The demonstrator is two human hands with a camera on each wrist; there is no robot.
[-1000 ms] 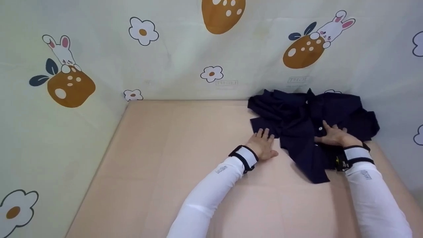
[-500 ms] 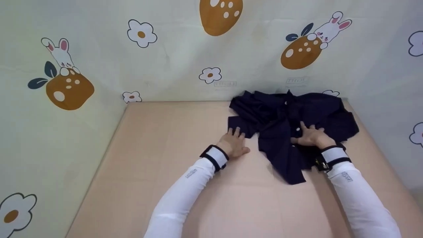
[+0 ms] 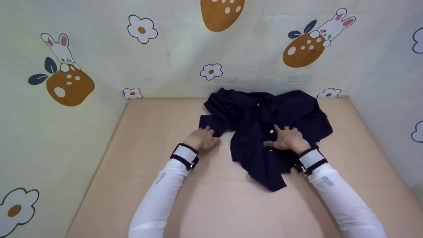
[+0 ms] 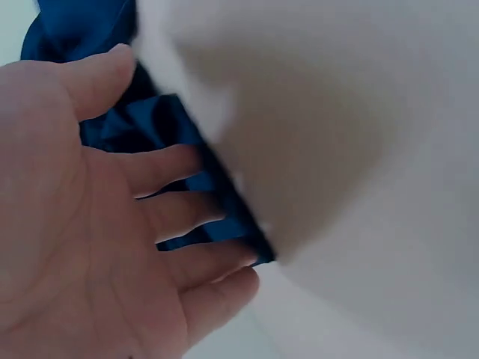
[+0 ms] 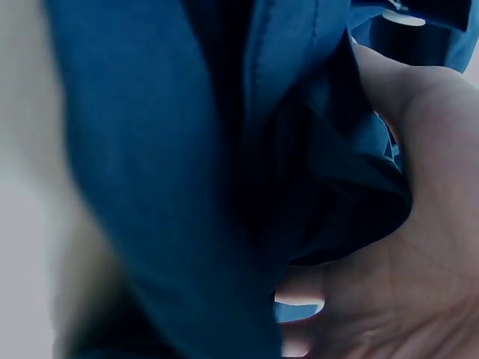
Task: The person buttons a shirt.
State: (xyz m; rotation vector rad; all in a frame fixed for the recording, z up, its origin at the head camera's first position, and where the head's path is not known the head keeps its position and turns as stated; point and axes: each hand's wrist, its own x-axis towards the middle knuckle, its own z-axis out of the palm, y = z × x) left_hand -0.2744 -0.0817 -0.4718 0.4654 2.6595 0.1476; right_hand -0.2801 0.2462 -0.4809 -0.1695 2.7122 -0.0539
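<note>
A crumpled dark navy button-up shirt (image 3: 251, 145) lies on the far part of the tabletop, small white buttons showing near its middle. My left hand (image 3: 201, 138) rests its fingertips on a flap of the shirt at the left; in the left wrist view those fingers are nearly straight over the cloth (image 4: 153, 120). On the middle of the shirt, beside a button, my right hand (image 3: 287, 138) presses with spread fingers and the thumb out to the left. Folds of cloth (image 5: 165, 149) partly hide the right fingers in the right wrist view.
The pinkish-beige tabletop (image 3: 145, 158) ends at a back wall covering (image 3: 172, 56) printed with rabbits, fruit and flowers. Similar coverings rise along the left and right sides. The shirt's far edge lies close to the back wall.
Both hands have slid to the left across the table, and the shirt has moved left along with them, away from the right wall. Its lower tail now lies slightly nearer me.
</note>
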